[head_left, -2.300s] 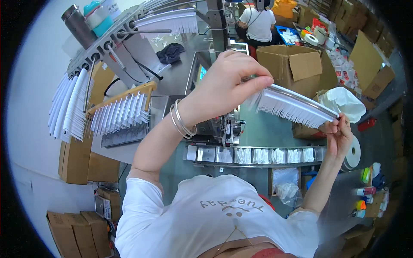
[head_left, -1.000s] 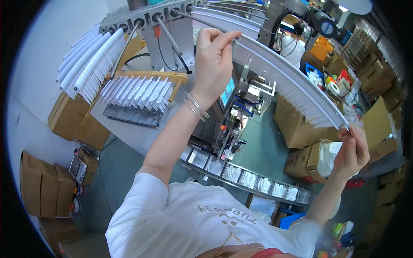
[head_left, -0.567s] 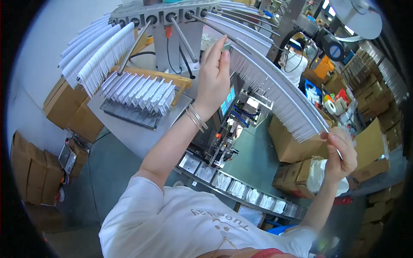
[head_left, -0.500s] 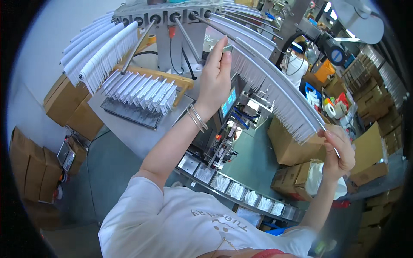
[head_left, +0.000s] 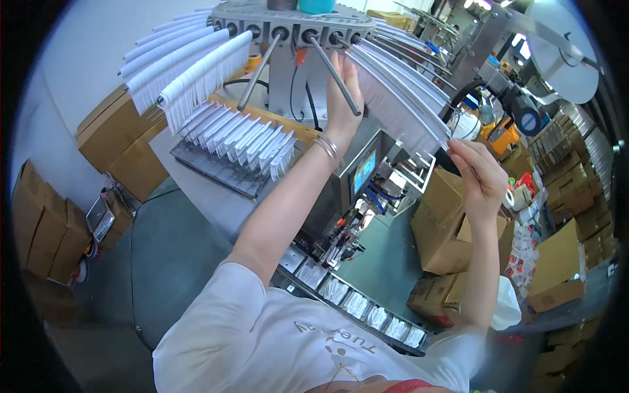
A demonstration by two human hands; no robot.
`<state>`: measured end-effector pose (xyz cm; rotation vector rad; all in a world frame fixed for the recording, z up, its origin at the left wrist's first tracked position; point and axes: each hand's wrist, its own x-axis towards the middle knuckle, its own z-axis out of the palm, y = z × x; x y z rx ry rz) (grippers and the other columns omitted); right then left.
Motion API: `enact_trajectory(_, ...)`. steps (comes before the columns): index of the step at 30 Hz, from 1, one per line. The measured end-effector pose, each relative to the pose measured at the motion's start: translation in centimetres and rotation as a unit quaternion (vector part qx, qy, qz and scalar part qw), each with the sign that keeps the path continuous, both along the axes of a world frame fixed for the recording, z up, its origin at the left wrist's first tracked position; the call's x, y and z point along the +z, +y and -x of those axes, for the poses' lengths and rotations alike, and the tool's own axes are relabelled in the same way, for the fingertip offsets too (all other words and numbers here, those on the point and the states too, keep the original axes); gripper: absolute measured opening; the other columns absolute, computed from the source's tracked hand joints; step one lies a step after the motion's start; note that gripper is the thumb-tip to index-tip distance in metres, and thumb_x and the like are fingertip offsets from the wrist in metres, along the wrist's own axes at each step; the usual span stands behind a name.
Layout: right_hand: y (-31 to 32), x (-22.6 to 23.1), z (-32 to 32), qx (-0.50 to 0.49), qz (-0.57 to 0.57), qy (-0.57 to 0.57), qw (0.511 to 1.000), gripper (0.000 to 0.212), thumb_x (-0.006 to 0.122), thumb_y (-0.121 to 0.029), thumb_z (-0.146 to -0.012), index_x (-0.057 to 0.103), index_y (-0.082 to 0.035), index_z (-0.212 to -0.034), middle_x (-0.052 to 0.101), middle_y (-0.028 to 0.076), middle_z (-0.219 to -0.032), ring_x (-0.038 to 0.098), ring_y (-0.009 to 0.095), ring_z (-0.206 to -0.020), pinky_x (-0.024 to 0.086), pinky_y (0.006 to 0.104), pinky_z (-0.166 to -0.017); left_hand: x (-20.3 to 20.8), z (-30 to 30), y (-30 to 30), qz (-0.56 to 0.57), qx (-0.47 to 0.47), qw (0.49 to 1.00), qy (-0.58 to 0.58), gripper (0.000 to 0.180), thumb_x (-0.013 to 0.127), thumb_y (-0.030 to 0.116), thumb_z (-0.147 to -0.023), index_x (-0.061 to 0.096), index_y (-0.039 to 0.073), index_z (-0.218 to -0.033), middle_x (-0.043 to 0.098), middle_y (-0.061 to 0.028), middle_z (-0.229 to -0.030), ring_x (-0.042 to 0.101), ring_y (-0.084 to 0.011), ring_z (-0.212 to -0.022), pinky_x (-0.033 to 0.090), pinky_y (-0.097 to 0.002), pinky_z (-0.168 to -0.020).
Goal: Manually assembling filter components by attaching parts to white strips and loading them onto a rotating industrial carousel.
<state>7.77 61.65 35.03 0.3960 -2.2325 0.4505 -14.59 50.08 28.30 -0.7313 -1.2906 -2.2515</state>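
A long rod carries a white sleeve hung with fine white strands (head_left: 401,108), running from the metal hub (head_left: 295,26) out toward the right. My right hand (head_left: 481,175) pinches the outer end of this rod between thumb and fingers. At its inner end, just below the hub, my left hand (head_left: 343,95) points its stretched fingers upward against the strands. A bare metal rod (head_left: 335,77) crosses in front of part of that hand. Another bare rod (head_left: 262,71) sticks out farther left. White strands hang from a loaded rod (head_left: 208,72) at the hub's left side.
Folded white bundles (head_left: 236,139) stand in a row on a rack to the left. A machine with a lit screen (head_left: 364,171) sits below my arms. Trays of white strands (head_left: 356,304) line a curved conveyor. Cardboard boxes (head_left: 436,223) stand right; a jointed lamp-like arm (head_left: 524,118) overhangs.
The strand-hung rod now lies closer to the hub, and my right hand has moved up and left with its end. My left hand stays by the inner end. The whole view has shifted slightly.
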Motion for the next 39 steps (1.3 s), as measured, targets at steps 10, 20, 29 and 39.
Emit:
enact_trajectory(10,0.3,-1.3,3.5,0.106,0.267,-0.089,0.954,0.02,0.057,0.001,-0.086,0.062,0.003,-0.105,0.065,0.008,-0.092,0.06,0.014,-0.083,0.047,0.0246,-0.076,-2.7,-3.3,-4.3,0.208,0.115,0.968,0.077,0.045,0.042,0.024,-0.097,0.035,-0.007,-0.13,0.038,-0.0234,-0.135,0.034,-0.0339,-0.129,0.027,-0.0368,-0.106)
enact_trajectory(20,1.3,-3.3,0.4,0.082,0.315,-0.068,0.943,0.021,0.049,0.001,-0.084,0.061,0.004,-0.101,0.065,0.016,-0.088,0.062,0.02,-0.075,0.051,0.031,-0.069,-2.2,-9.4,-2.7,0.11,0.049,0.985,0.122,0.009,0.059,0.011,-0.085,0.057,0.003,-0.089,0.052,-0.0083,-0.084,0.05,-0.0237,-0.082,0.041,-0.0329,-0.074)
enact_trajectory(29,2.2,-5.9,-10.6,0.073,0.369,0.105,0.921,0.046,0.066,-0.042,-0.081,0.06,0.001,-0.095,0.061,0.015,-0.082,0.059,0.021,-0.071,0.049,0.0283,-0.06,0.1,-9.4,0.1,0.18,0.217,0.934,0.221,0.022,0.074,0.015,-0.069,0.054,0.007,-0.075,0.049,-0.0054,-0.076,0.054,-0.022,-0.073,0.044,-0.0334,-0.062)
enact_trajectory(39,-0.2,-5.7,-13.3,0.059,0.368,0.122,0.92,0.043,0.065,-0.04,-0.083,0.059,0.001,-0.096,0.059,0.012,-0.081,0.057,0.019,-0.073,0.048,0.0251,-0.062,-0.3,-8.9,0.7,0.196,0.294,0.905,0.235,0.018,0.069,0.014,-0.07,0.052,0.011,-0.07,0.047,-0.004,-0.074,0.054,-0.022,-0.069,0.043,-0.0346,-0.057)
